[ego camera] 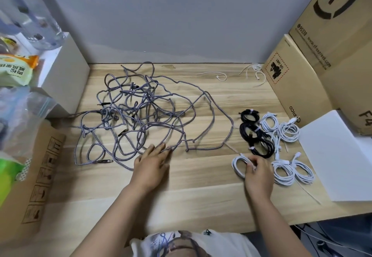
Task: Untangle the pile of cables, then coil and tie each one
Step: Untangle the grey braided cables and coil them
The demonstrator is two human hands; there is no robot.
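A tangled pile of grey braided cables (138, 114) sprawls over the left and middle of the wooden table (201, 186). My left hand (152, 163) lies flat with straight fingers on the pile's near edge. My right hand (258, 173) pinches a coiled white cable (238, 164) resting on the table at the right. Beyond it lie three coiled black cables (254, 134) and several coiled white cables (285, 152), each bound with a tie.
Loose white ties (221, 76) lie at the back of the table. Cardboard boxes (314, 55) stand at the right, with a white sheet (338, 160) in front. A white box (64, 75), plastic bags and a flat carton (30, 176) crowd the left.
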